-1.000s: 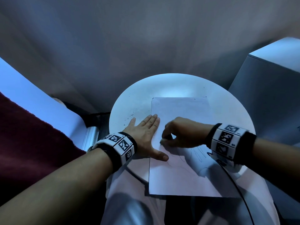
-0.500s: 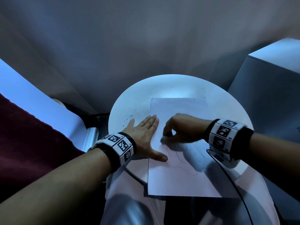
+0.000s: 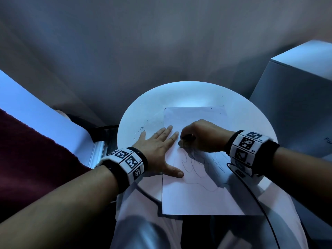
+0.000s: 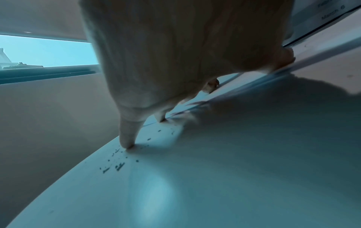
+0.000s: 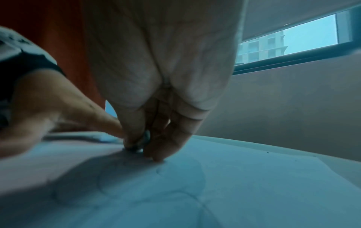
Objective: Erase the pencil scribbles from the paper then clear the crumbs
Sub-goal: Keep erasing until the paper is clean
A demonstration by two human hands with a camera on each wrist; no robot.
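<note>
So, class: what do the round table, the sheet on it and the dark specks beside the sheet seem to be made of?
Round table: smooth, slightly glossy white top, maybe laminate or painted; it reflects a soft highlight.
Sheet: thin matte white paper, lying flat, with pencil lines on it.
Specks: probably eraser crumbs, small dark rolled bits; too small to be sure.

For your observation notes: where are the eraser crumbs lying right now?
In the head view, the crumbs lie on the round table, left of the paper, just beyond the left hand.
</note>
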